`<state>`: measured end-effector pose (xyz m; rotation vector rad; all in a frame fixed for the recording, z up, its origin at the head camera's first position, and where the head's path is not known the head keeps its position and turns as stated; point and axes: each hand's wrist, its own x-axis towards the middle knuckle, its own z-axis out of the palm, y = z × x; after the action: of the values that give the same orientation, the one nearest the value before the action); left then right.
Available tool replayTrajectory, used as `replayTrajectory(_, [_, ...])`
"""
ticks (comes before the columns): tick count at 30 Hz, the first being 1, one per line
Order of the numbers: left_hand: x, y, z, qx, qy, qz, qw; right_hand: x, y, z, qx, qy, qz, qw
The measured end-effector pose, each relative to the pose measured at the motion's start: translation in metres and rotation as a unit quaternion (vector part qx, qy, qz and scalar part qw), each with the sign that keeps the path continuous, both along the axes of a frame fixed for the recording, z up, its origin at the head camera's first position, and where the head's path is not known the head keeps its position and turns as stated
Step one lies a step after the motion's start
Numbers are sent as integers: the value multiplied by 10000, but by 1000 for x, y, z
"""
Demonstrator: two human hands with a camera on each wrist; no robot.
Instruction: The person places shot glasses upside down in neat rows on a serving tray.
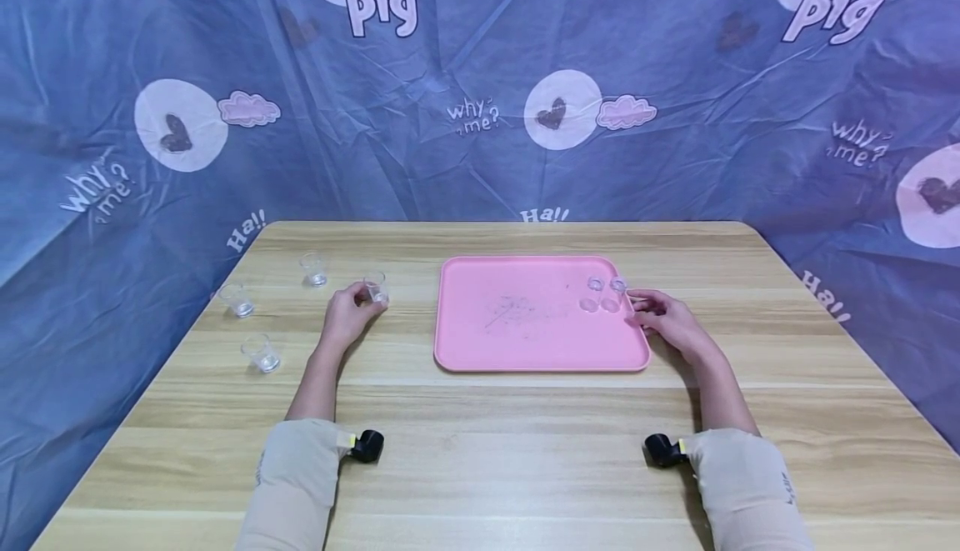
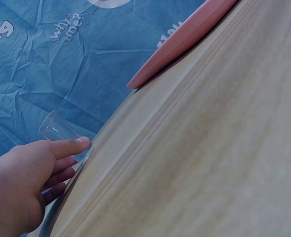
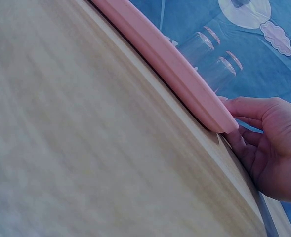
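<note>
On the left part of the table, my left hand (image 1: pixel 350 315) holds a small clear glass (image 1: pixel 377 288) low down between thumb and fingers. The left wrist view shows the thumb in front of this glass (image 2: pixel 59 128), covering part of its base. My right hand (image 1: pixel 673 323) grips the right edge of a pink tray (image 1: pixel 517 351). Seen from the right wrist, its thumb (image 3: pixel 246 106) lies at the rim and the other fingers are low beside the edge. Several clear glasses (image 1: pixel 596 285) stand close together in the tray's right part, near that hand.
Left of my left hand stand three more clear glasses: one at the back (image 1: pixel 315 271), one farther left (image 1: pixel 239 301) and one nearer (image 1: pixel 262 354). The wooden table (image 1: pixel 495 451) ends at a blue printed cloth (image 1: pixel 450 159) behind and at the sides.
</note>
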<state>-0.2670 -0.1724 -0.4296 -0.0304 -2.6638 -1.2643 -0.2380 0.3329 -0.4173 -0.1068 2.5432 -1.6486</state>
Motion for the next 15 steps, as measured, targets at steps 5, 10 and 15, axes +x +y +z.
replayTrajectory(5, [0, 0, 0, 71, 59, -61, 9999, 0, 0, 0, 26, 5, -8, 10000])
replayTrajectory(10, [0, 0, 1, 91, 41, -71, 9999, 0, 0, 1, 22, -14, 7, 10000])
replayTrajectory(15, [1, 0, 2, 141, -70, -47, 9999, 0, -1, 1, -1, -40, 15, 10000])
